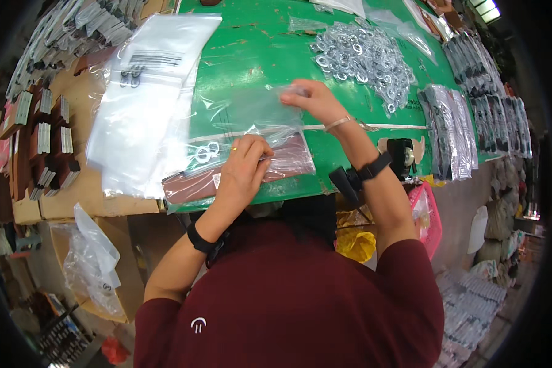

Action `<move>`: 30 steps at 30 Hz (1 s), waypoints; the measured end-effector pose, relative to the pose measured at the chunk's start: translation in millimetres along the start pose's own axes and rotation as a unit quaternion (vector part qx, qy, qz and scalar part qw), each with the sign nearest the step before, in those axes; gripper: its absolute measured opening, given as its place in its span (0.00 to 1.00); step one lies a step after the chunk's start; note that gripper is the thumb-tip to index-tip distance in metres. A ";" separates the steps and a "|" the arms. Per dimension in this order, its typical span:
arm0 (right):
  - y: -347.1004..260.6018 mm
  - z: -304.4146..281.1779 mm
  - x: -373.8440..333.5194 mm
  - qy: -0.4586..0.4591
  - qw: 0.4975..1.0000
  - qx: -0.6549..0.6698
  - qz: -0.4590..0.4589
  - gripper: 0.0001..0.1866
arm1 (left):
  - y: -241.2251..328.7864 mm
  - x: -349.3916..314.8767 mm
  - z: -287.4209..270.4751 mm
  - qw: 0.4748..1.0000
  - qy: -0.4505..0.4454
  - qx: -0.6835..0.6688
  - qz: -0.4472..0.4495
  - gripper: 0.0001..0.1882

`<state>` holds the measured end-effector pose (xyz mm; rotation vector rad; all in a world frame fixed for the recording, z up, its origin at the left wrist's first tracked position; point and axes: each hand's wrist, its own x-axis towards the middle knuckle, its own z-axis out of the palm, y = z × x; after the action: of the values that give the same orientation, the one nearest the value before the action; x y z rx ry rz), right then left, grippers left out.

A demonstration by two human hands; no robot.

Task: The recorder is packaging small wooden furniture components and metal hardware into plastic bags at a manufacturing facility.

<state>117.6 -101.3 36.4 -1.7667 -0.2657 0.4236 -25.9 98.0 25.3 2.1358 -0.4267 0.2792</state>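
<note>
In the head view, the step in hand looks like straightening a clear plastic bag [242, 110] around a folded brown panel [291, 156]. The right hand [310, 101] has thumb and fingers pinched on the bag's loose film, which spreads toward 9 o'clock. The left hand [245, 165] rests with bent fingers on the film over the panel; whether it also pinches something, I cannot tell. The panel runs beneath that hand from 8 to 3 o'clock, with pale rings [213, 148] near it toward 10 o'clock. The next move probably calls for steady left-hand pressure while the right guides the film flat
</note>
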 end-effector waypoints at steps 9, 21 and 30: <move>12.8 14.0 -98.0 0.091 0.993 -0.021 -0.070 0.05 | -8.3 -7.1 11.2 0.993 0.030 0.116 0.003 0.15; 43.8 29.6 -123.0 0.081 0.949 -0.149 -0.267 0.21 | -11.5 -7.8 9.6 0.984 0.083 0.144 0.062 0.13; 51.8 33.4 -125.1 0.097 0.939 -0.154 -0.292 0.20 | 40.8 7.1 -55.5 0.997 0.058 0.056 -0.007 0.12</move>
<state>-12.2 -133.8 -2.7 -1.9098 -0.7228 -0.2335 -38.0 121.2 89.4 2.2175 -0.3360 0.4253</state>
